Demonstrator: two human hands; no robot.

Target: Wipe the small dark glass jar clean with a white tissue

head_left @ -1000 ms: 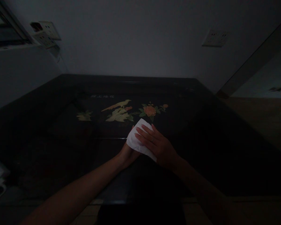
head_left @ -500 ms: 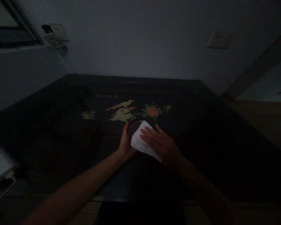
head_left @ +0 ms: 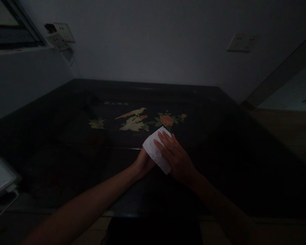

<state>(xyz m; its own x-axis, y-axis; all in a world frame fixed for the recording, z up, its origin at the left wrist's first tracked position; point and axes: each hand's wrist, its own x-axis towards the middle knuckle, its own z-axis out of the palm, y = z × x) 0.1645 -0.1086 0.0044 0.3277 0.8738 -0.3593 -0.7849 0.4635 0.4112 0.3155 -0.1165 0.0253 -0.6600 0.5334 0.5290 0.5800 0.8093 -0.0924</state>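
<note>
My right hand (head_left: 177, 156) lies with its fingers stretched over a white tissue (head_left: 153, 147), pressing it down toward my left hand (head_left: 143, 162). Half under the tissue, the left hand has its fingers out of sight. The round, shiny-rimmed object seen in that hand a moment ago is covered by the tissue now; its exact kind cannot be made out. Both hands are above the near part of a dark, glossy table (head_left: 127, 190), just in front of its bird and flower picture (head_left: 132, 123).
A white box-shaped device (head_left: 1, 175) with a cable stands at the table's left edge. Wall sockets (head_left: 242, 43) are at the back right, and more sockets (head_left: 58, 41) at the back left. The room is very dim.
The tissue and right hand have shifted slightly up over the round object, which is now covered. My left hand has moved a little to the right.
</note>
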